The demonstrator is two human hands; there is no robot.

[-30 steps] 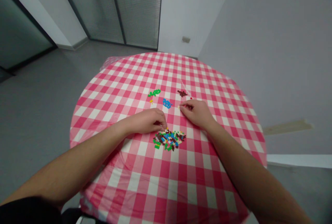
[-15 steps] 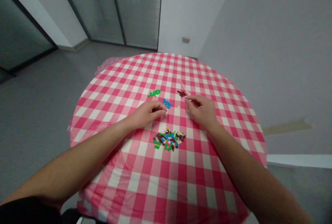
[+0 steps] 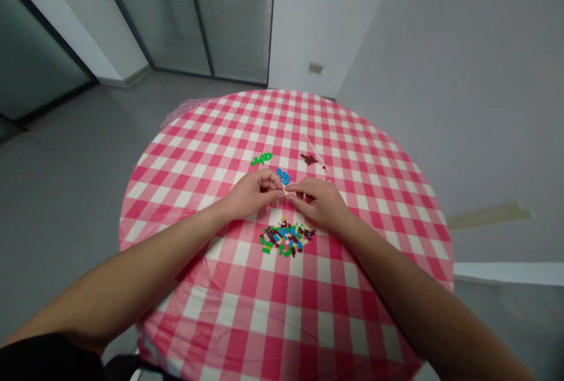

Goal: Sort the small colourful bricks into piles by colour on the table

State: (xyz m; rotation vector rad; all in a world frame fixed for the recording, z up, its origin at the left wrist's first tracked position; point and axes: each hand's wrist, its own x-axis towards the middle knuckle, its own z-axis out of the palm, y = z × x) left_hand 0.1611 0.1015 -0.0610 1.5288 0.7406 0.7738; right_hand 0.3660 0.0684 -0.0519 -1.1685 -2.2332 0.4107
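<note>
My left hand [image 3: 254,191] and my right hand [image 3: 318,201] meet fingertip to fingertip above the round table, both pinching a tiny pale piece [image 3: 285,193] between them. Just below the hands lies a mixed heap of small coloured bricks [image 3: 287,237]. Beyond the hands sit three small sorted groups: green bricks [image 3: 261,159], blue bricks [image 3: 284,176] and dark brown bricks [image 3: 309,159].
The table wears a pink and white checked cloth [image 3: 282,304]. A tiny red piece [image 3: 324,167] lies right of the brown group. Grey floor, a white wall on the right and glass partitions with blinds surround the table.
My left hand lifted from the mixed heap with a small piece and moved up. My right hand went out toward the brown group, then came back left to meet the left hand.
</note>
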